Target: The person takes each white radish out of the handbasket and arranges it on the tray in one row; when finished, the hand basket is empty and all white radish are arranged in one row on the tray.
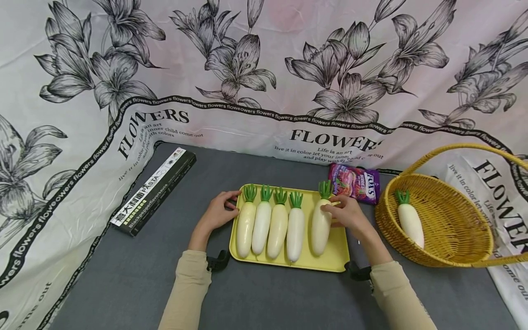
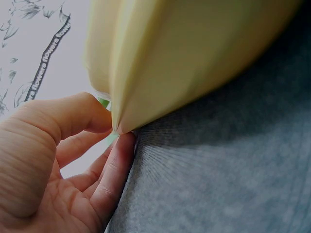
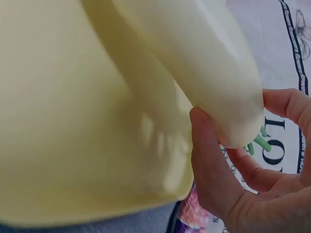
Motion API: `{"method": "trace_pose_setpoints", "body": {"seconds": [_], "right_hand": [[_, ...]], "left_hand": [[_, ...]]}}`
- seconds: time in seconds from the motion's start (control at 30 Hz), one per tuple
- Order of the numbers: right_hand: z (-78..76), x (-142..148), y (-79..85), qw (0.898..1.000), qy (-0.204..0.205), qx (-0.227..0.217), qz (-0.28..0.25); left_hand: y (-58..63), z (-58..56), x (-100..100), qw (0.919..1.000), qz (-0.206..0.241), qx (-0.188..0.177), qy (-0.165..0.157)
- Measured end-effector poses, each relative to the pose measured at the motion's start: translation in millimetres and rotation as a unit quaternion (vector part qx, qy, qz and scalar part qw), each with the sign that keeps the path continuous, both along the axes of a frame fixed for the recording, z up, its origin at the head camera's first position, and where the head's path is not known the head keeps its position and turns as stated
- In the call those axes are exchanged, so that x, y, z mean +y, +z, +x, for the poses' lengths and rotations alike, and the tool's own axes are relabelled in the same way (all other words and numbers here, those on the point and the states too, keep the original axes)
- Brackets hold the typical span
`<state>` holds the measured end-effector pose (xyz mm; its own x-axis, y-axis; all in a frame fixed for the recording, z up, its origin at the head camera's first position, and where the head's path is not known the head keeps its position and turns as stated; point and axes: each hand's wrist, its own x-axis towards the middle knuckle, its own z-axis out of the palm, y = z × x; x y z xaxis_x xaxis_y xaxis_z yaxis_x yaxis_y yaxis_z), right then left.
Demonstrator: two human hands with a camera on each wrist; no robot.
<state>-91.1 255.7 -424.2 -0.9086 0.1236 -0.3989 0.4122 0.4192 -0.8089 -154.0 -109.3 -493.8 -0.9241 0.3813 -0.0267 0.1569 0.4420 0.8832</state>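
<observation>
A yellow tray (image 1: 340,247) lies on the table with several white radishes (image 1: 278,231) side by side in its left and middle part, green tops pointing away. My left hand (image 1: 218,211) pinches the tray's left rim near the far corner; the left wrist view shows thumb and fingers (image 2: 121,150) meeting at that edge. Toward the tray's right side, my right hand (image 1: 346,211) grips one radish (image 1: 321,229) near its leafy end. In the right wrist view, thumb and fingers hold both sides of this radish (image 3: 223,73), which is over the tray.
A wicker basket (image 1: 383,220) with a tall handle stands at the right, one white radish (image 1: 411,224) inside. Behind the tray's far right corner lies a purple snack bag (image 1: 367,185). A long black-and-white pasta box (image 1: 154,192) rests at the left. Flower-printed cloth (image 1: 247,123) hangs behind.
</observation>
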Motion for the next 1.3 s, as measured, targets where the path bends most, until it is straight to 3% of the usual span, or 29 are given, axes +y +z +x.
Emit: {"method": "trace_pose_setpoints", "body": {"seconds": [0.27, 0.53, 0.83, 1.3], "right_hand": [[4.4, -10, -9.0, 1.000, 0.003, -0.013, -0.027], [6.9, -15, -16.5, 1.000, 0.021, -0.019, -0.005], [10.6, -18, -16.3, 0.999, 0.031, -0.042, -0.016], [9.1, -14, -12.3, 0.999, 0.027, -0.037, -0.027]], "left_hand": [[0.2, 0.0, 2, 1.0000, 0.007, -0.004, -0.004], [-0.9, -0.2, 1, 1.0000, 0.004, -0.006, -0.003], [-1.4, -0.3, 0, 1.0000, 0.005, 0.001, -0.005], [-0.2, -0.1, -1, 1.0000, 0.005, 0.000, -0.004]]}}
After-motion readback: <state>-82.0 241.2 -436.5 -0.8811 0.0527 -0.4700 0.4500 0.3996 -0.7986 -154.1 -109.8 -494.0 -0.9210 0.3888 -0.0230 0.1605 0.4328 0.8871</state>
